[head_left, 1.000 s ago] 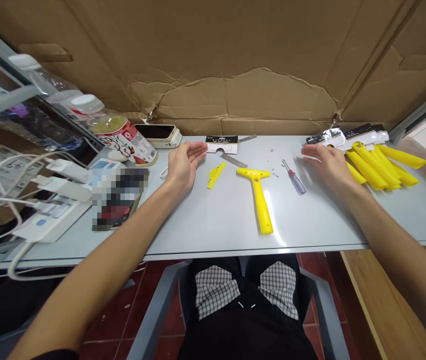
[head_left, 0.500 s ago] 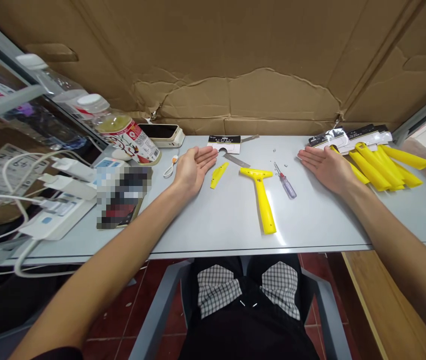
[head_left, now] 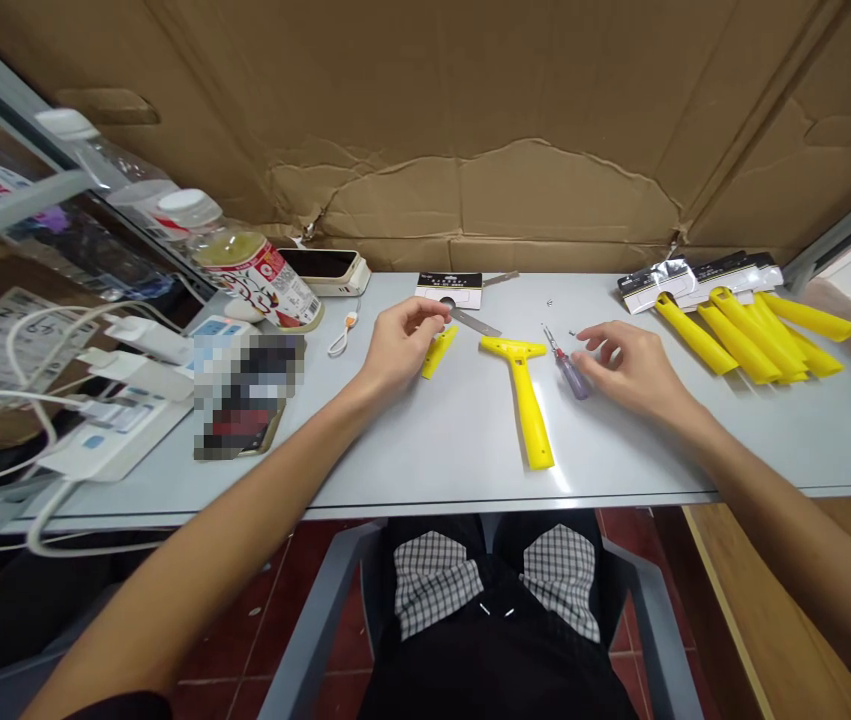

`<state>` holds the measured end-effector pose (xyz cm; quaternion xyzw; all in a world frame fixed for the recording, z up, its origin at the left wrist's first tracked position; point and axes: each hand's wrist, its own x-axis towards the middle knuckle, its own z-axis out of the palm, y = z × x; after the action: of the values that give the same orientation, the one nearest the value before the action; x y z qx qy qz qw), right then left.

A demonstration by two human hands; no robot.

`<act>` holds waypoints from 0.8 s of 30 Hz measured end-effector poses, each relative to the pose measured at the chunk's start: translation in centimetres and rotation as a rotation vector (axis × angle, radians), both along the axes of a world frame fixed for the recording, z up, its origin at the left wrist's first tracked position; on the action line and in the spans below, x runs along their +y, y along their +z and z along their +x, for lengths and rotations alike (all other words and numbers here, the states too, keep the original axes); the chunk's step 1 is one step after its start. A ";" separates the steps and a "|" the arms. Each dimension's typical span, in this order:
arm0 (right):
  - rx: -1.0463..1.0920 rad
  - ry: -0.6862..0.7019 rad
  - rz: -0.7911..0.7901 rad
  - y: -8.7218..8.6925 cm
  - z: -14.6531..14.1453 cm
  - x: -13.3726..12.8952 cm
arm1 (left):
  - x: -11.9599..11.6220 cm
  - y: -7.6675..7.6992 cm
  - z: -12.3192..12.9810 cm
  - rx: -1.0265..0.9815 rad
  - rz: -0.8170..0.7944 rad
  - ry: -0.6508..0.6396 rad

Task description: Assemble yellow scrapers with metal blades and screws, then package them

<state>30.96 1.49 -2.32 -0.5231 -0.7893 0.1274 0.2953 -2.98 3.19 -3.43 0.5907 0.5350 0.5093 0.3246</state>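
My left hand (head_left: 404, 345) has loosely curled fingers with nothing visible in them. Its fingertips are beside the left end of a flat metal blade (head_left: 479, 322) and over the upper left of a small yellow plastic plate (head_left: 438, 354); contact is unclear. My right hand (head_left: 631, 365) is open, fingers bent and apart, just right of a screwdriver (head_left: 569, 372) with a clear purple handle. Between the hands lies a yellow T-shaped scraper handle (head_left: 527, 405), its wide head pointing away from me. Tiny metal screws (head_left: 549, 302) lie behind the screwdriver.
Behind the blade are a black-and-white packaging card (head_left: 449, 289) and another metal strip (head_left: 501, 277). Several yellow scrapers (head_left: 744, 335) with cards are piled at right. A drink bottle (head_left: 260, 275), phone (head_left: 249, 395) and power strip (head_left: 125, 420) with cables crowd the left. Cardboard (head_left: 470, 120) stands behind.
Both hands have moved inward from flat, palm-up poses, and their fingers have curled. The right hand has left the scraper pile for the screwdriver's side; the left has shifted toward the yellow plate.
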 end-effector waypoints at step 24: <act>-0.288 0.134 0.020 -0.2 3.7 2.0 | -0.4 -0.3 -0.7 0.652 0.179 -0.144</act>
<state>34.63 3.49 -2.52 -0.4791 -0.8579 0.0627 0.1749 -3.65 2.83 -3.70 0.7847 0.5209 0.3145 0.1186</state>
